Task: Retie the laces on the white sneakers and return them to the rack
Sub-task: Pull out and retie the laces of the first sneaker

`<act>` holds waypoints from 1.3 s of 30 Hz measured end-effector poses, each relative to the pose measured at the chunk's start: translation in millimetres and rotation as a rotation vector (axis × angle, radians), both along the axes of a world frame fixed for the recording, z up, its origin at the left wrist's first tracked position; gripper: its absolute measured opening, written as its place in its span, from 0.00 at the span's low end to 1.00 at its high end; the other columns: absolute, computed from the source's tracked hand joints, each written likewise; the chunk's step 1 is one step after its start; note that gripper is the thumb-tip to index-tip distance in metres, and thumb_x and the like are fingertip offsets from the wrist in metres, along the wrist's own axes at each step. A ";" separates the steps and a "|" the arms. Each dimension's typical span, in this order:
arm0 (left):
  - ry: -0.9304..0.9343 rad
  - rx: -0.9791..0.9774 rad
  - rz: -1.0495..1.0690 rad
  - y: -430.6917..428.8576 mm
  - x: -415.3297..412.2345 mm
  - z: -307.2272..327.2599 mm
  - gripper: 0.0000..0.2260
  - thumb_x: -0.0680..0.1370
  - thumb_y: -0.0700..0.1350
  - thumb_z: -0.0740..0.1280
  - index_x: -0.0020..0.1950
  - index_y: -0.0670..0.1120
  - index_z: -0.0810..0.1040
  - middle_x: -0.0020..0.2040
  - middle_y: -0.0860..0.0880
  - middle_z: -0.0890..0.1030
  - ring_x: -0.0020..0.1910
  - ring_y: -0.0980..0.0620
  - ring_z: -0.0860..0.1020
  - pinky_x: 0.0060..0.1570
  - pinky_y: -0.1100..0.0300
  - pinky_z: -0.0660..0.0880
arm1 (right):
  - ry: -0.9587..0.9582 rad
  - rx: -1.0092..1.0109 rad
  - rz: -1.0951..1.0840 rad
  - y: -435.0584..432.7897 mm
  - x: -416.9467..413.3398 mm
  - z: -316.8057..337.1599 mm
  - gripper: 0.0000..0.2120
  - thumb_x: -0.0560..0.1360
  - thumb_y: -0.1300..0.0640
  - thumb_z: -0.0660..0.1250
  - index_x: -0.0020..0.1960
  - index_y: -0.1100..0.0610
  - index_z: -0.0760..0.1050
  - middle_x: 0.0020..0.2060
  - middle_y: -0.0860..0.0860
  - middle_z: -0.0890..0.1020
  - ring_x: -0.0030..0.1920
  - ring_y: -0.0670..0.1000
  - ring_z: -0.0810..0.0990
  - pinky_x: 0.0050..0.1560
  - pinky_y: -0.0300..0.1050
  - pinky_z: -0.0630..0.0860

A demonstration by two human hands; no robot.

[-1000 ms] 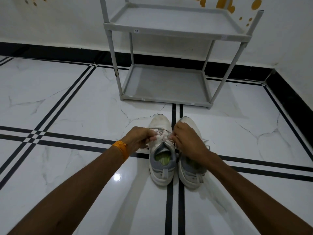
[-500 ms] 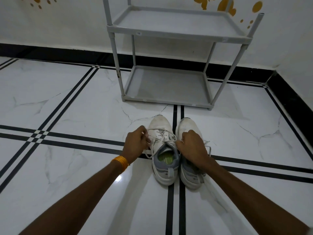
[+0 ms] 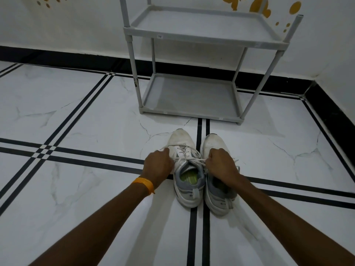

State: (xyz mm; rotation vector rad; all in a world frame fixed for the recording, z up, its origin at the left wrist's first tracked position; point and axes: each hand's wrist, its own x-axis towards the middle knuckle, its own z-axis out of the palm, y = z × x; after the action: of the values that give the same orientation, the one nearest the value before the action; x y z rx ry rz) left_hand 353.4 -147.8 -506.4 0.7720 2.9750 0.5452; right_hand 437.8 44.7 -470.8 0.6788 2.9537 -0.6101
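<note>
Two white sneakers with grey heels stand side by side on the floor, toes pointing at the rack: the left sneaker (image 3: 184, 146) and the right sneaker (image 3: 212, 144). White laces (image 3: 194, 160) run taut across the left sneaker's tongue. My left hand (image 3: 158, 163) is fisted on one lace end at the shoe's left side. My right hand (image 3: 221, 163) is fisted on the other end and covers the middle of the right sneaker. The grey two-shelf rack (image 3: 192, 112) stands just beyond the toes, both shelves bare.
The rack backs onto a white wall with a black skirting (image 3: 76, 58). A second wall with black skirting (image 3: 330, 116) closes the right side. The floor is glossy white marble with black stripes. An orange band (image 3: 144, 184) is on my left wrist.
My hands, close together over the left sneaker's tongue a second ago, have pulled apart sideways, drawing the lace ends out taut. The view has tilted slightly upward.
</note>
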 end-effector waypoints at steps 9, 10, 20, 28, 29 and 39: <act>-0.506 0.461 0.472 -5.8 -11.6 -11.5 0.13 0.75 0.46 0.59 0.34 0.40 0.74 0.38 0.36 0.81 0.42 0.35 0.80 0.48 0.45 0.79 | -0.104 0.420 0.258 1.0 18.9 -5.3 0.16 0.75 0.62 0.62 0.63 0.59 0.71 0.59 0.58 0.76 0.58 0.59 0.75 0.52 0.51 0.73; -0.520 0.456 0.478 -7.2 -12.4 -11.8 0.13 0.75 0.44 0.60 0.33 0.40 0.72 0.36 0.37 0.79 0.40 0.35 0.79 0.47 0.46 0.78 | -0.122 0.446 0.276 0.5 19.9 -5.2 0.16 0.76 0.62 0.62 0.63 0.58 0.71 0.58 0.57 0.77 0.58 0.58 0.77 0.51 0.50 0.74; -0.392 0.373 0.403 -12.7 -16.2 -15.5 0.11 0.78 0.40 0.61 0.37 0.37 0.74 0.35 0.39 0.76 0.36 0.44 0.75 0.44 0.47 0.78 | -0.255 0.561 0.331 -0.3 19.6 -2.6 0.11 0.76 0.63 0.65 0.57 0.59 0.76 0.55 0.57 0.82 0.55 0.57 0.81 0.52 0.49 0.77; -0.787 0.506 0.352 -18.4 -7.8 18.2 0.04 0.77 0.39 0.61 0.47 0.42 0.75 0.40 0.41 0.80 0.34 0.47 0.78 0.36 0.56 0.76 | -0.125 0.261 0.316 14.6 20.4 7.0 0.12 0.78 0.55 0.63 0.59 0.59 0.70 0.54 0.58 0.77 0.52 0.57 0.77 0.49 0.52 0.75; -0.902 0.532 0.315 -22.1 -6.2 32.1 0.06 0.77 0.41 0.62 0.52 0.44 0.75 0.45 0.43 0.80 0.38 0.47 0.79 0.37 0.58 0.76 | -0.139 -0.002 0.249 18.0 18.7 19.6 0.14 0.79 0.51 0.62 0.60 0.58 0.70 0.54 0.56 0.77 0.51 0.56 0.77 0.50 0.52 0.76; -0.253 0.235 -0.212 17.5 15.4 25.5 0.14 0.79 0.46 0.64 0.64 0.47 0.77 0.62 0.46 0.79 0.59 0.46 0.78 0.62 0.53 0.74 | -0.116 0.317 0.383 -51.8 7.5 38.1 0.14 0.76 0.58 0.66 0.61 0.60 0.74 0.57 0.57 0.75 0.52 0.59 0.80 0.47 0.50 0.75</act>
State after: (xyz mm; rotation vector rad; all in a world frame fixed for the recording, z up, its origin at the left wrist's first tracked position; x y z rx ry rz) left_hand 368.7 -130.2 -481.0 0.9406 2.5895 0.9126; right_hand 445.3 -7.1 -432.7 0.1392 2.9732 -0.0708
